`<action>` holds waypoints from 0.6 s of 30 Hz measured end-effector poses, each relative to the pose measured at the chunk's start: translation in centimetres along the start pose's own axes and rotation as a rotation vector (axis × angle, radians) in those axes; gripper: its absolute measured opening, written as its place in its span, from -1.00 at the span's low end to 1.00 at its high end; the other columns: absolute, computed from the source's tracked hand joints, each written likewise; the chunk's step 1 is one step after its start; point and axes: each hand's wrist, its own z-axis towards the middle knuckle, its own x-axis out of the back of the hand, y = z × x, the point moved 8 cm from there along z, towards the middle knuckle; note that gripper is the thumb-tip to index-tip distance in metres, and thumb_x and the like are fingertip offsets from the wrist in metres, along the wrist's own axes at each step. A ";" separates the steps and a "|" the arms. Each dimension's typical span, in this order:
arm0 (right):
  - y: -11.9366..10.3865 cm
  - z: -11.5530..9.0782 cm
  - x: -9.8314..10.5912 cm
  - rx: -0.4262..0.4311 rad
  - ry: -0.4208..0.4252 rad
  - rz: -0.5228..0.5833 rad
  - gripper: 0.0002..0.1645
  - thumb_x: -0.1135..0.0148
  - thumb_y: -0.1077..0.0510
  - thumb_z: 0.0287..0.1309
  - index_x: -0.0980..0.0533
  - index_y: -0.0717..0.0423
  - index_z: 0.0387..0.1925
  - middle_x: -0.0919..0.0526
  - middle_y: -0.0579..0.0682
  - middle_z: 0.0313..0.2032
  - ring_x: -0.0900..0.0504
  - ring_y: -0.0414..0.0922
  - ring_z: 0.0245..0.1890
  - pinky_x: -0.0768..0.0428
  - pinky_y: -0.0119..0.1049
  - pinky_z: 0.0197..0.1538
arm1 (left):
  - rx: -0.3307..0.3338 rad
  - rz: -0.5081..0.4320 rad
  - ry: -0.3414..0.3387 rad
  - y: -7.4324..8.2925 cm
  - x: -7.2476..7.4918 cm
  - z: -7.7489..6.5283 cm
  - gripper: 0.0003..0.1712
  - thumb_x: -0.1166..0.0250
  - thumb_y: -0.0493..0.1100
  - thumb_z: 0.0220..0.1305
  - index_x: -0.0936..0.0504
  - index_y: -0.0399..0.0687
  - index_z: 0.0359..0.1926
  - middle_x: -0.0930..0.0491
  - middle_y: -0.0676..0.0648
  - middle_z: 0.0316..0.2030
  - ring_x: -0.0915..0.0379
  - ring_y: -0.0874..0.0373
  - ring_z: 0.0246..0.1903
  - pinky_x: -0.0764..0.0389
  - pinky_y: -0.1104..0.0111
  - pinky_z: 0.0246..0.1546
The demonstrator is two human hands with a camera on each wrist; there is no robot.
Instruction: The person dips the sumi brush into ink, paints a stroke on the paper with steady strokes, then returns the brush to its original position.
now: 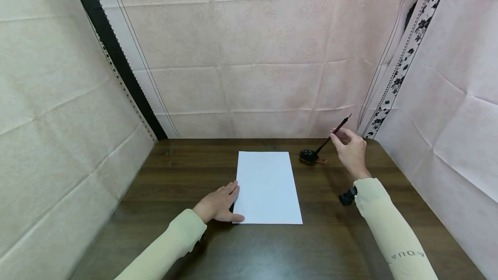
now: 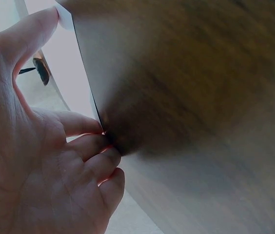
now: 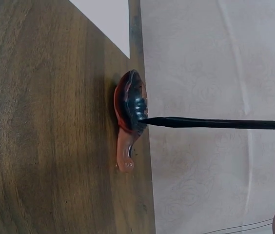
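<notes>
A blank white sheet of paper (image 1: 268,187) lies on the brown table. My left hand (image 1: 218,204) rests at its left edge, thumb and fingertips touching the paper, fingers fairly straight in the left wrist view (image 2: 40,156). On the right, my right hand (image 1: 353,152) pinches a dark writing brush (image 1: 340,124) by its upper shaft, between thumb and fingers. Slanting down, the brush's pointed tip (image 3: 149,121) meets a small ink dish (image 1: 308,156) beside the paper's upper right corner. The dish has a reddish-brown handle (image 3: 125,156) and shiny black ink inside.
Pale patterned cloth (image 1: 249,55) hangs behind the table's far edge, with further cloth walls at the left (image 1: 58,111) and right (image 1: 447,111). Bare wood (image 1: 186,167) shows left of the paper. A dark wrist device (image 1: 347,196) sits at the right cuff.
</notes>
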 end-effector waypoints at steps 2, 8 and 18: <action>0.0 0.0 0.0 0.002 -0.005 -0.002 -0.82 -0.42 0.17 0.36 -0.76 0.12 -0.06 -0.86 0.11 -0.13 -0.61 -0.68 -0.23 -0.48 -0.76 -0.11 | -0.001 0.000 0.001 0.0 0.0 0.0 0.23 -0.33 0.45 0.29 -0.14 -0.29 0.63 -0.05 -0.22 0.68 -0.01 -0.09 0.67 -0.23 0.07 0.63; 0.2 -0.2 0.2 0.004 -0.002 -0.018 -0.84 -0.44 0.19 0.34 -0.77 0.11 -0.08 -0.86 0.10 -0.14 -0.61 -0.66 -0.25 -0.47 -0.76 -0.15 | -0.004 0.004 -0.001 0.1 0.0 0.1 0.24 -0.34 0.45 0.28 -0.14 -0.30 0.63 -0.05 -0.23 0.68 -0.02 -0.08 0.67 -0.23 0.06 0.63; 0.2 0.1 0.0 0.015 0.000 -0.018 -0.82 -0.45 0.16 0.34 -0.77 0.14 -0.09 -0.86 0.11 -0.16 -0.61 -0.67 -0.28 -0.46 -0.75 -0.17 | -0.009 -0.006 -0.007 0.2 0.3 -0.1 0.23 -0.33 0.44 0.30 -0.14 -0.31 0.63 -0.04 -0.24 0.68 -0.01 -0.10 0.67 -0.22 0.06 0.63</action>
